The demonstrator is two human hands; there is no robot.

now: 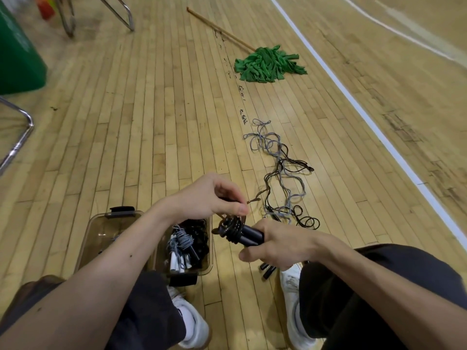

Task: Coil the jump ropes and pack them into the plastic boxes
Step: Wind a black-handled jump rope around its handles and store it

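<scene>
My right hand (273, 245) grips the black handles of a jump rope (249, 234), with black cord coiled round their left end (228, 228). My left hand (214, 195) pinches the cord's loose end just above that coil. Below my left forearm a clear plastic box (101, 228) stands on the floor, holding several coiled ropes (184, 246), grey and black. A tangle of loose grey and black ropes (280, 170) trails across the floor beyond my hands. More black handles (267, 270) lie by my right shoe.
A green mop (267, 63) with a wooden handle lies on the wooden gym floor further off. A green bin (17, 54) and metal chair legs (15, 142) are at the left. A white court line (353, 102) runs along the right.
</scene>
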